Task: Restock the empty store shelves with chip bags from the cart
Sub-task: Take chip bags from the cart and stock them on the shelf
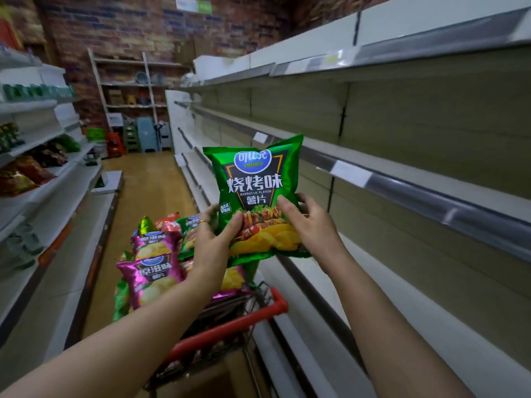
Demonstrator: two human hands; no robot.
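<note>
A red-handled cart (230, 326) stands at 6 o'clock, heaped with pink bags (149, 274) and a few green and red ones. Just above it a person lifts one green bag (255, 191) clear of the load, in the air at mid-frame, beside the bare shelves (402, 183) but not touching them.

The left hand (212, 239) grips the bag's lower left edge, thumb on the printed front and fingers curled behind. The right hand (310, 222) pinches the lower right edge the same way.

The bag is upright, its long axis running from 6 to 12 o'clock. The top seal points to 12, leaning a touch toward 11, and the printed face is toward the camera.

The step in hand looks to be carrying the bag across to a shelf at 3 o'clock. It would go best with a light hold at the edges, so the chips are not crushed. The bag should be stood on its bottom seal, turned so the front faces the aisle, then slid back behind the rail so it cannot tip off.

Part-stocked shelves (34, 173) line the aisle at 9 o'clock. A brick wall (129, 30) closes it at 11.
</note>
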